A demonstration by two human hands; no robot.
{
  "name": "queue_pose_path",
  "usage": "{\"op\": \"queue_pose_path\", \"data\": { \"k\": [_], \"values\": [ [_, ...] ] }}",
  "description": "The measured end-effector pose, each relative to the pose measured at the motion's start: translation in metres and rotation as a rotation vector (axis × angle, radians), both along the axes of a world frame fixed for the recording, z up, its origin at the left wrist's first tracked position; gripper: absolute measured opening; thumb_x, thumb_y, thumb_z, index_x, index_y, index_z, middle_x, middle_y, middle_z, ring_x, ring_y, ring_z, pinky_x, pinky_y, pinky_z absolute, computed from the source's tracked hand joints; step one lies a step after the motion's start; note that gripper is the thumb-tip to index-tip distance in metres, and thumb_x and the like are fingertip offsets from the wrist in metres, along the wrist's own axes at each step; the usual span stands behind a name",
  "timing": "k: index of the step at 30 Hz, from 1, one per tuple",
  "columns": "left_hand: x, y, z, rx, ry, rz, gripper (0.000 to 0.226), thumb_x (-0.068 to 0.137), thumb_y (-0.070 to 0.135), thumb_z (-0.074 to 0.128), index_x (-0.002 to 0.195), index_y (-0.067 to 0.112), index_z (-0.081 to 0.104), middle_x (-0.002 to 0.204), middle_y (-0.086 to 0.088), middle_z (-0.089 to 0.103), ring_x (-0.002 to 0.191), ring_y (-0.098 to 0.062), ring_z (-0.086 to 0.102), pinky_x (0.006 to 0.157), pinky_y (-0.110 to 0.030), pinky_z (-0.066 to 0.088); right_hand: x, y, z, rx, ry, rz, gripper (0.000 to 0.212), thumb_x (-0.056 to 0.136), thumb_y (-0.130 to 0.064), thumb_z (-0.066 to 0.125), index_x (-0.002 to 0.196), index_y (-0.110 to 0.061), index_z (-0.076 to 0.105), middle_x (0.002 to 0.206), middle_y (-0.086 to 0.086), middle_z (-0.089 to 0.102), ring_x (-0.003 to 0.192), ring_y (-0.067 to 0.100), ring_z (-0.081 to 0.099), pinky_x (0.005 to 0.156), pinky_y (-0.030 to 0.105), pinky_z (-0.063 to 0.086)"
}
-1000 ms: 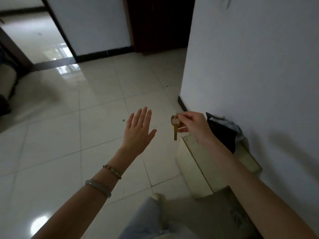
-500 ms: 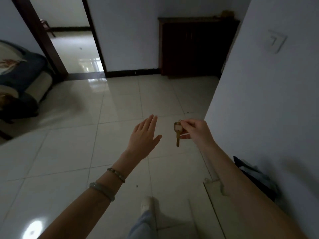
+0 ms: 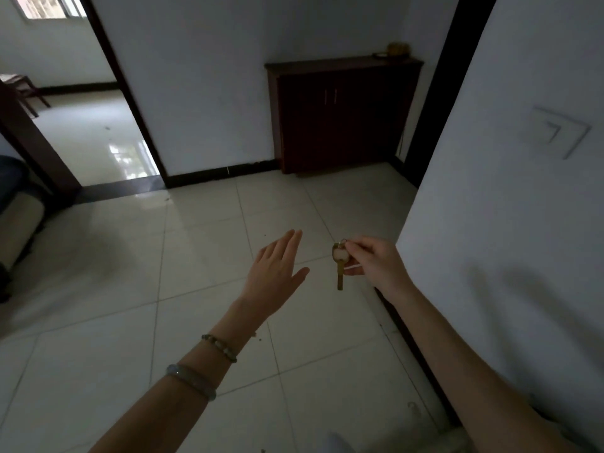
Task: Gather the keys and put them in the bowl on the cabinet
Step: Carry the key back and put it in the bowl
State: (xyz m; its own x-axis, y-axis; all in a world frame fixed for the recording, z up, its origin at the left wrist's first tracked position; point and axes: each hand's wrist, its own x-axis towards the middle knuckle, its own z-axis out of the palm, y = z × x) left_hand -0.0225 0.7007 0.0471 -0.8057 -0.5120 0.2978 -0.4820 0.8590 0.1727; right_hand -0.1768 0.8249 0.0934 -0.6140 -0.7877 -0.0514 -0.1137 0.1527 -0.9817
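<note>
A brass key (image 3: 340,269) with a pale tag on its head dangles blade-down from my right hand (image 3: 376,261), which pinches its ring between thumb and fingers. My left hand (image 3: 274,273) is held out flat to the left of the key, fingers straight and together, holding nothing. A dark wooden cabinet (image 3: 343,116) stands against the far wall ahead. On its top at the right end sits a small shallow bowl (image 3: 381,55) beside a yellowish object (image 3: 398,48); the bowl's contents are too small to tell.
A white wall (image 3: 510,207) with a switch plate (image 3: 560,132) runs close along my right. The pale tiled floor (image 3: 202,256) stretches to the cabinet. A doorway (image 3: 85,132) opens at the left, with a sofa edge (image 3: 16,223) at the far left.
The view has lifted and moved forward: the bag and board by the wall are gone from sight, and the cabinet top with the bowl has come into view. Both hands keep their pose.
</note>
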Motion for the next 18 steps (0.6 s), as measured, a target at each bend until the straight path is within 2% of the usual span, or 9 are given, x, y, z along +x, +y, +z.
{"op": "queue_pose_path", "data": {
  "k": [5, 11, 14, 18],
  "values": [
    [-0.056, -0.073, -0.01, 0.026, 0.001, -0.003, 0.069, 0.094, 0.043, 0.042, 0.146, 0.013, 0.008, 0.154, -0.009, 0.021, 0.139, -0.022, 0.022, 0.112, -0.035, 0.015, -0.055, -0.072, -0.003, 0.018, 0.004, -0.018, 0.019, 0.09, -0.01, 0.053, 0.1, 0.001, 0.065, 0.095, 0.023, 0.067, 0.075, 0.026, 0.067, 0.064, 0.028, 0.059],
    [-0.138, -0.167, -0.015, 0.041, -0.006, 0.026, 0.072, 0.093, 0.043, 0.044, 0.146, 0.012, 0.007, 0.154, -0.01, 0.02, 0.139, -0.023, 0.022, 0.113, -0.037, 0.018, -0.145, -0.17, -0.007, -0.002, 0.004, -0.002, 0.018, 0.09, -0.012, 0.054, 0.099, -0.001, 0.065, 0.091, 0.015, 0.068, 0.07, 0.017, 0.067, 0.053, 0.017, 0.055],
    [-0.186, -0.214, -0.01, 0.048, -0.009, 0.022, 0.073, 0.092, 0.043, 0.046, 0.146, 0.012, 0.008, 0.153, -0.01, 0.021, 0.138, -0.023, 0.024, 0.112, -0.036, 0.018, -0.195, -0.221, -0.006, -0.015, -0.011, 0.012, 0.015, 0.09, -0.013, 0.054, 0.097, -0.005, 0.065, 0.091, 0.013, 0.068, 0.074, 0.017, 0.068, 0.057, 0.02, 0.056],
    [-0.247, -0.264, -0.005, 0.058, 0.007, 0.02, 0.072, 0.092, 0.043, 0.046, 0.146, 0.012, 0.009, 0.153, -0.01, 0.023, 0.137, -0.024, 0.025, 0.111, -0.033, 0.017, -0.256, -0.277, 0.0, -0.033, -0.008, 0.033, 0.012, 0.089, -0.015, 0.055, 0.091, -0.015, 0.066, 0.086, 0.005, 0.07, 0.069, 0.011, 0.069, 0.057, 0.02, 0.056]
  ]
}}
